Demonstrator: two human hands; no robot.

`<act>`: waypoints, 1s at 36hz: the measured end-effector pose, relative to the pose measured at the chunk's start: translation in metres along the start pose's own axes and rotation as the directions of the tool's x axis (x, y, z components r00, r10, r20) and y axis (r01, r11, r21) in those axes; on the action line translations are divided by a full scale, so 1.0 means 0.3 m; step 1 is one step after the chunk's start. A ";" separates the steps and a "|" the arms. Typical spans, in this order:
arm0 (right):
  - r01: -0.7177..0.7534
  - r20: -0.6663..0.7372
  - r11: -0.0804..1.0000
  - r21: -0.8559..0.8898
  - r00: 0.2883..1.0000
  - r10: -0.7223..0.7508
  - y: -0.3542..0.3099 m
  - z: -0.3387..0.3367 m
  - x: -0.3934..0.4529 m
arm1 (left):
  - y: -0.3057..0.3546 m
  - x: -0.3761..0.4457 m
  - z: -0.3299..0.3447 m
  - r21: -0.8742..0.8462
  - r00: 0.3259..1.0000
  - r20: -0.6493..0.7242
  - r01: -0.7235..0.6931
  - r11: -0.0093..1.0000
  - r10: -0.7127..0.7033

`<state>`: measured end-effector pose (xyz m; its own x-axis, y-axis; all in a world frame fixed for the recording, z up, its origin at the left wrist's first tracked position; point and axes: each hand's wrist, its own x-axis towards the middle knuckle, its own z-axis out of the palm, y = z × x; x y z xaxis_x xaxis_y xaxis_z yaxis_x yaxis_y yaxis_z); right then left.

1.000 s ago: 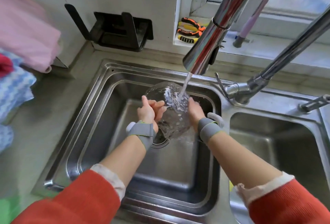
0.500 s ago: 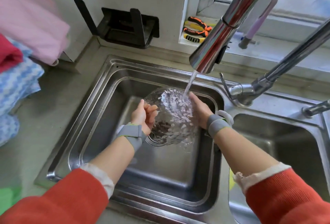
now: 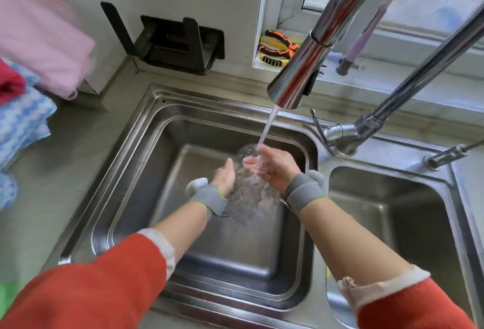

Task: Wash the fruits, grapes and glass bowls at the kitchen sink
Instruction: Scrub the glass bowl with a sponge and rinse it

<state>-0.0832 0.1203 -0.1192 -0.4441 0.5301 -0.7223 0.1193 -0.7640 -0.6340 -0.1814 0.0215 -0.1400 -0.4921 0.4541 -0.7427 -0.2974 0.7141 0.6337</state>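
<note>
A clear textured glass bowl (image 3: 248,193) is held on edge over the left basin of the steel sink (image 3: 136,161). My left hand (image 3: 224,178) grips its left side with the thumb up. My right hand (image 3: 275,168) holds the right side, fingers reaching over the top rim. Water runs from the chrome faucet (image 3: 301,66) onto my right fingers and the bowl, and splashes down through it. The far side of the bowl is hidden behind my hands. No fruit or grapes are in view.
The right basin (image 3: 392,223) lies beside my right forearm. A black folding rack (image 3: 178,45) stands against the back wall. Pliers (image 3: 277,48) lie on the window sill. Pink, red and blue cloths (image 3: 28,113) hang at the left over the counter.
The bowl has turned from facing me to edge-on between my hands. My hands have come closer together, and my right fingers now sit under the stream.
</note>
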 end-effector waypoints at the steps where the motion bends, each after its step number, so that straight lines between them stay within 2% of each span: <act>1: 0.020 -0.046 0.999 -0.028 0.999 -0.021 0.006 0.010 0.004 | 0.003 -0.031 0.026 0.059 0.997 0.011 -0.074 0.995 0.074; 4: 0.033 -0.116 0.999 -0.026 0.993 -0.036 0.004 0.011 0.008 | 0.023 -0.034 0.097 0.095 0.968 0.086 -0.245 0.965 0.237; 7: 0.095 -0.100 0.994 -0.052 0.990 -0.100 -0.011 -0.003 0.010 | 0.041 -0.018 0.095 0.092 0.949 0.142 -0.297 0.951 0.283; 10: 0.183 0.012 0.954 -0.239 0.982 -0.186 0.007 0.025 0.007 | 0.064 0.065 0.076 -0.064 0.970 0.193 -0.140 0.988 0.150; 12: 0.235 0.100 0.907 -0.350 0.972 -0.213 0.038 0.060 -0.011 | 0.083 0.071 0.043 -0.044 0.961 0.277 0.012 0.999 0.001; 14: 0.283 0.160 0.848 -0.448 0.959 -0.236 0.083 0.084 -0.022 | 0.095 0.037 0.027 -0.102 0.939 0.332 0.126 0.987 -0.086; 16: 0.291 0.234 0.814 -0.504 0.952 -0.196 0.152 0.099 -0.034 | 0.053 0.073 0.011 -0.150 0.947 0.299 0.172 0.974 -0.121; 18: 0.286 0.261 0.768 -0.573 0.952 -0.160 0.223 0.088 -0.036 | 0.000 0.115 0.000 -0.149 0.966 0.210 0.186 0.971 -0.152; 21: 0.211 0.238 0.593 -0.777 0.971 -0.032 0.281 0.037 -0.020 | -0.059 0.131 0.002 -0.215 0.971 0.185 0.193 0.957 -0.154; 24: 0.152 0.173 0.283 -0.947 0.983 0.052 0.285 -0.049 0.010 | -0.128 0.167 0.004 -0.307 0.962 0.206 0.238 0.921 -0.180; 27: 0.089 0.090 0.012 -0.996 0.992 0.085 0.328 -0.135 0.083 | -0.175 0.212 -0.016 -0.237 0.941 0.253 0.286 0.928 -0.225; 30: 0.079 0.042 -0.268 -0.960 0.989 0.141 0.396 -0.199 0.210 | -0.211 0.263 -0.041 -0.116 0.951 0.200 0.263 0.958 -0.237; 33: 0.173 0.131 -0.405 -0.898 0.983 0.130 0.432 -0.231 0.302 | -0.219 0.304 -0.066 -0.091 0.963 0.186 0.214 0.973 -0.195; 36: 0.216 0.240 -0.441 -0.871 0.971 0.003 0.479 -0.200 0.314 | -0.246 0.351 -0.070 -0.127 0.994 0.094 0.071 0.989 -0.059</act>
<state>-0.0548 0.0826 -0.2948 -0.6435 0.4242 -0.6371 0.6249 0.7718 -0.1174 -0.2284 0.0054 -0.2604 -0.3949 0.4590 -0.7958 -0.4334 0.6708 0.6019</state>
